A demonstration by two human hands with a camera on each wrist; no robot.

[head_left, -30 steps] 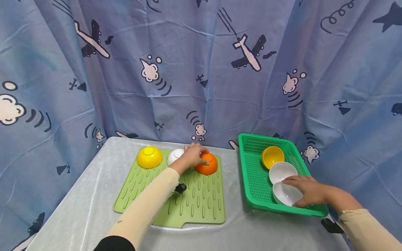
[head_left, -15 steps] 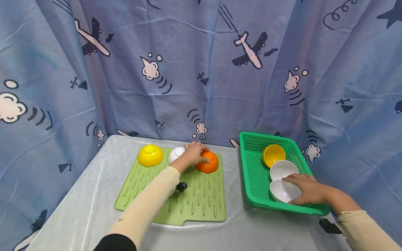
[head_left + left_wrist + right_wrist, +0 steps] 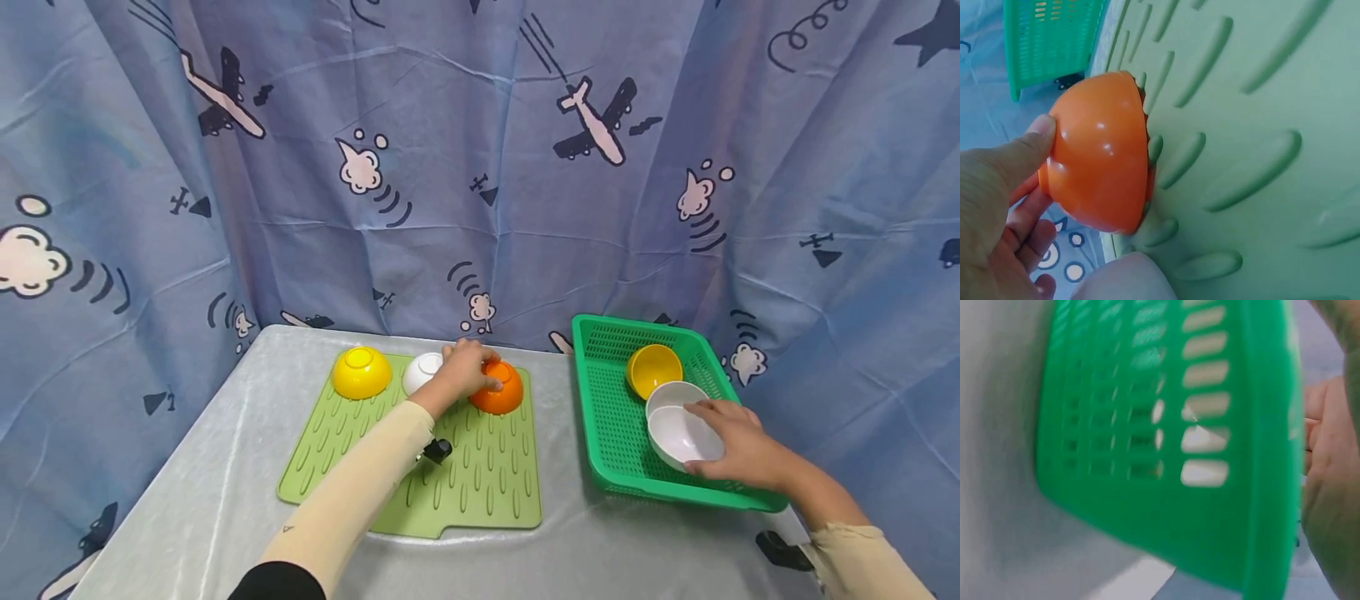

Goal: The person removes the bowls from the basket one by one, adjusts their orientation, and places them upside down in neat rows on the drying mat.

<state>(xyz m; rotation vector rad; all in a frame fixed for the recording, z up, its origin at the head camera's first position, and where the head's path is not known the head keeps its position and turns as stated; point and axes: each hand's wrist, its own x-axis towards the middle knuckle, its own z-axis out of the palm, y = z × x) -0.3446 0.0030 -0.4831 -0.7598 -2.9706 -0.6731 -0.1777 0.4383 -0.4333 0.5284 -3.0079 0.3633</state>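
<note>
On the green drying mat [image 3: 480, 500], an orange bowl [image 3: 506, 396] lies upside down. My left hand [image 3: 461, 371] pinches it by the foot; in the left wrist view the thumb [image 3: 1041, 128] presses one side and the bowl's rim rests on the mat's ridges. At the right, my right hand [image 3: 735, 446] grips a white bowl [image 3: 682, 437], thumb at the near side and fingers at the far rim. This bowl is tilted inside the green basket [image 3: 588, 417] and overlaps a second white bowl [image 3: 671, 392]. The basket's side hides most of the right hand in its wrist view.
An upturned yellow bowl [image 3: 362, 375] and an upturned white bowl [image 3: 420, 371], partly behind the left hand, stand on the mat's far edge. A darker yellow bowl [image 3: 654, 371] leans in the basket. A patterned curtain [image 3: 420, 167] hangs behind the table [image 3: 225, 467].
My right hand has moved the near white bowl slightly away from the basket's front wall, over the second white bowl. The left hand and orange bowl have stayed in place.
</note>
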